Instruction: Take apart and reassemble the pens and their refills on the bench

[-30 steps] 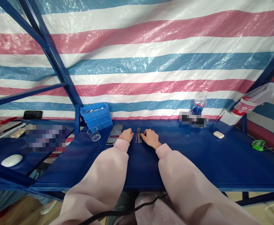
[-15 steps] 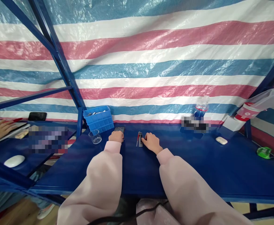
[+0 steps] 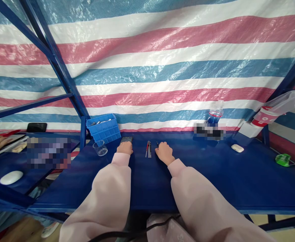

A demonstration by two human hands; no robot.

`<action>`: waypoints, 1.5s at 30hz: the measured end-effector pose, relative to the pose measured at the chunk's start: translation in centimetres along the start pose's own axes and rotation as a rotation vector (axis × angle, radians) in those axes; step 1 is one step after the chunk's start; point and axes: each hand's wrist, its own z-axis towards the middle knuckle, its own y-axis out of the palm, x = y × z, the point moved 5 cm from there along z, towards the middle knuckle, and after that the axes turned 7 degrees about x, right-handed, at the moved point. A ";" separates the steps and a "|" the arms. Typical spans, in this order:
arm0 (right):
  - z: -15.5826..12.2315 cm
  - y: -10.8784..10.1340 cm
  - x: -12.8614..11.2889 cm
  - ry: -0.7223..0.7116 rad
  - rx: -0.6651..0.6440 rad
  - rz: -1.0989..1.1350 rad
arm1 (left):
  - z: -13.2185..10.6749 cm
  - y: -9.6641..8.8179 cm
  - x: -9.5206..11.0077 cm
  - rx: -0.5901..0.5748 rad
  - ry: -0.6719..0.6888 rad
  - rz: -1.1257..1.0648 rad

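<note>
Left hand [image 3: 124, 148] lies curled, fingertips on the lower edge of a black smartphone [image 3: 126, 139]; we see no clear pinch. Right hand [image 3: 164, 153] rests loosely curled on the blue table [image 3: 147, 188], a thin dark tip [image 3: 157, 144] just beyond its fingers; whether it is held, we cannot tell. Between the hands lie red-and-silver pens [image 3: 148, 149], side by side, within reach of both. Left of the left hand stands a clear plastic cup [image 3: 100, 148], with a blue compartment box [image 3: 103, 128] beyond it.

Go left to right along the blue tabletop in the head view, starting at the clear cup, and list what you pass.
clear plastic cup → smartphone → pens → right hand → plastic water bottle → white earbud case
</note>
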 end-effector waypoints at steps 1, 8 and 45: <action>0.0 0.0 0.1 0.007 -0.001 -0.006 | 0.0 0.1 0.1 -0.004 0.002 0.014; 0.1 -0.2 0.5 0.036 0.009 0.018 | 0.1 0.7 0.7 -0.008 0.045 0.096; 0.6 -1.0 0.7 -0.215 0.537 0.404 | 0.2 0.5 3.4 0.505 0.375 -0.335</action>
